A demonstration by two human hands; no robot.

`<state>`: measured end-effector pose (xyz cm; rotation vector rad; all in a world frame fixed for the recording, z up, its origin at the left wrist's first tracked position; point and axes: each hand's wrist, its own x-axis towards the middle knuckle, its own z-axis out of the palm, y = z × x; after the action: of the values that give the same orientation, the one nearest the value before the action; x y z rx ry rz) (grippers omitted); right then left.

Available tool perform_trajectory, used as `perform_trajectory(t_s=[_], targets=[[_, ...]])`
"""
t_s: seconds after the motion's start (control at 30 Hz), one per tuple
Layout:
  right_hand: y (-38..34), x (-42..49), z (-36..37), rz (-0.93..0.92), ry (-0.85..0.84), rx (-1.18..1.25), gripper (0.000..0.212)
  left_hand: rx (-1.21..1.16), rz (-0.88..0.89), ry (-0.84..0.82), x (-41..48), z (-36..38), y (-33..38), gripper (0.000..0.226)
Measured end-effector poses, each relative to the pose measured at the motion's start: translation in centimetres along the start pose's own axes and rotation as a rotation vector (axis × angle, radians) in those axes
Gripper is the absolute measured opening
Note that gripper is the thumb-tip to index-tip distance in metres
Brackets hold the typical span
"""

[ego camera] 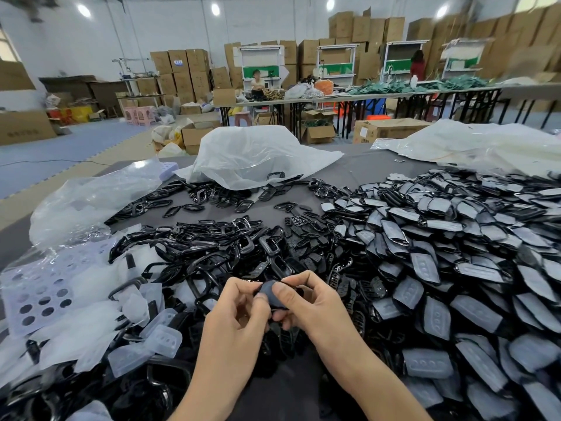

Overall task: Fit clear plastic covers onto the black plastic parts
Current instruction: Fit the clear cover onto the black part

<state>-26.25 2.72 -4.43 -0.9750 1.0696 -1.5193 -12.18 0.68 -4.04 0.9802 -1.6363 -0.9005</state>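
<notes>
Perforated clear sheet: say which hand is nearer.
Left. The left hand lies right of the perforated clear sheet; the right hand lies farther right. Both pinch one black part.

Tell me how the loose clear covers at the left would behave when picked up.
Probably soft and bendy: the clear covers look thin and translucent. Likely very light: they lie heaped without sagging. Unlikely to roll: their shape is flat.

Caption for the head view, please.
Left hand and right hand pinch a clear-covered black part beside the pile of covered parts.
</notes>
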Motion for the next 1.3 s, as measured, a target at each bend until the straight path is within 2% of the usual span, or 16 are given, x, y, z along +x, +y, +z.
perform_trajectory(t_s=[0.2, 0.27, 0.4, 0.5, 0.57, 0.67, 0.73, 0.77, 0.83, 0.87, 0.93, 1.0, 1.1, 1.17, 1.23, 1.3], targets=[[0.1, 0.1, 0.1, 0.041, -0.020, 0.093, 0.025, 0.107, 0.080, 0.026, -0.1, 0.1, -0.1, 0.012], [0.0, 0.0, 0.3, 0.027, -0.028, 0.116, 0.018, 0.062, 0.053, 0.037, 0.0, -0.1, -0.1, 0.012], [-0.6, -0.5, 0.2, -0.073, -0.029, -0.117, 0.008, -0.065, -0.016, 0.044, 0.1, -0.4, 0.1, 0.027], [-1.0, -1.1, 0.1, -0.093, -0.009, -0.251, 0.007, -0.160, -0.065, 0.042, 0.0, -0.3, 0.6, 0.021], [-2.2, -0.8, -0.9, -0.111, 0.073, -0.230, 0.010, -0.199, -0.075, 0.027, -0.1, -0.4, 1.0, 0.022], [-6.3, 1.0, -4.3, -0.243, 0.373, -0.080, 0.016, -0.151, -0.038, 0.022, -0.7, -0.8, 1.5, 0.022], [-9.3, 2.3, -6.6, -0.309, 0.581, -0.046, 0.036, -0.079, -0.022, 0.015, -1.5, -1.3, 1.7, 0.022], [-10.1, 2.7, -7.4, -0.298, 0.652, -0.059, 0.053, -0.031, -0.009, 0.008, -2.1, -1.7, 1.8, 0.022], [-10.2, 3.0, -7.9, -0.253, 0.723, -0.095, 0.075, 0.105, 0.074, -0.006, -3.8, -2.8, 1.5, 0.019], [-9.7, 2.8, -7.6, -0.247, 0.722, -0.128, 0.078, 0.208, 0.136, -0.011, -4.6, -3.5, 1.4, 0.018], [-8.0, 2.1, -6.1, -0.273, 0.640, -0.219, 0.073, 0.534, 0.296, -0.013, -6.2, -5.4, 0.7, 0.022], [-5.7, 1.0, -3.7, -0.298, 0.497, -0.350, 0.063, 0.861, 0.396, 0.026, -7.5, -7.4, -0.6, 0.038], [-2.4, -0.7, 0.4, -0.315, 0.256, -0.670, 0.053, 1.105, 0.241, 0.142, -8.8, -10.3, -1.7, 0.070], [-0.4, -1.3, 2.5, -0.309, 0.059, -0.890, 0.054, 1.163, 0.097, 0.123, -8.6, -11.2, -1.7, 0.088], [1.5, -1.5, 3.8, -0.268, -0.111, -1.150, 0.061, 1.199, 0.038, 0.084, -7.6, -11.4, -1.7, 0.090], [3.0, -1.5, 4.5, -0.212, -0.189, -1.412, 0.065, 1.234, 0.018, 0.045, -6.3, -11.1, -1.6, 0.077]])
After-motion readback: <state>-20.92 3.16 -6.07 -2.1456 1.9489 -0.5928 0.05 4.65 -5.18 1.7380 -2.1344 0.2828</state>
